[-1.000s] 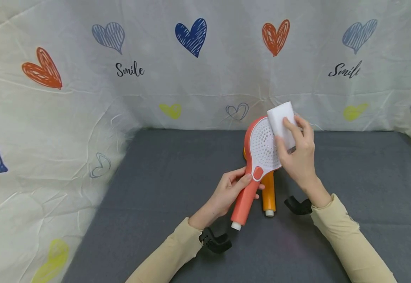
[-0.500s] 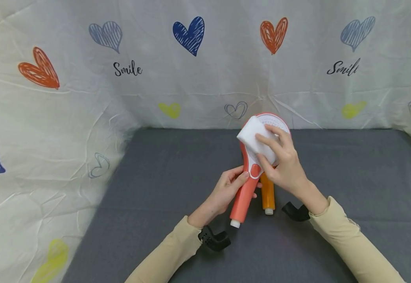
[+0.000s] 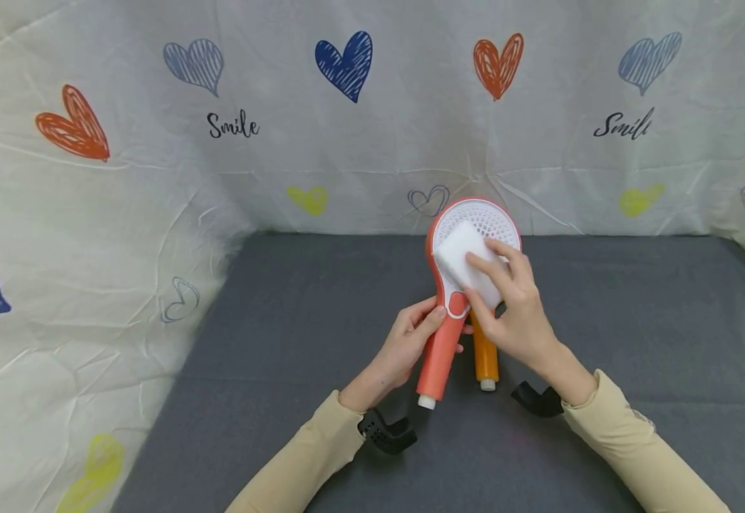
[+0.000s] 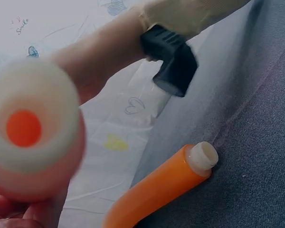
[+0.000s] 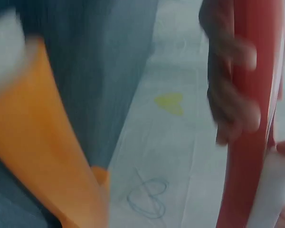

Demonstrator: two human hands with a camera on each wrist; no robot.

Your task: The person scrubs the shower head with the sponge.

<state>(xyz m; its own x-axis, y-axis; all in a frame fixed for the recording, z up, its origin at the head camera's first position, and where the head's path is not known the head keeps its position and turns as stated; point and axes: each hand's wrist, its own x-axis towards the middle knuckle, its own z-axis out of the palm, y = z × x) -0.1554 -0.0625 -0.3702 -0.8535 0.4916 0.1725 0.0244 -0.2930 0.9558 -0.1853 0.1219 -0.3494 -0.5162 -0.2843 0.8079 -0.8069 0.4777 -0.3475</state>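
Observation:
My left hand (image 3: 404, 349) grips the coral handle of a shower head (image 3: 439, 363), thumb just below its button. The white nozzle face is tilted up towards me. A white sponge (image 3: 457, 253) lies against the lower part of that face, pinched in the fingers of my right hand (image 3: 520, 317). Seen from the left wrist, the handle's hollow white end (image 4: 57, 102) is close to the camera. Left fingers (image 5: 235, 99) curl round the handle in the right wrist view. Behind it, an orange shower head (image 3: 485, 360) has its upper part hidden.
Dark grey cloth (image 3: 295, 320) covers the table, on which the orange shower head lies. A pale curtain (image 3: 269, 164) printed with hearts hangs along the back and left side. Black camera mounts (image 3: 388, 433) sit on both wrists.
The sponge has moved from the face's right edge leftwards and down across the nozzles in my right hand. The coral shower head has turned to face me more, still in my left hand.

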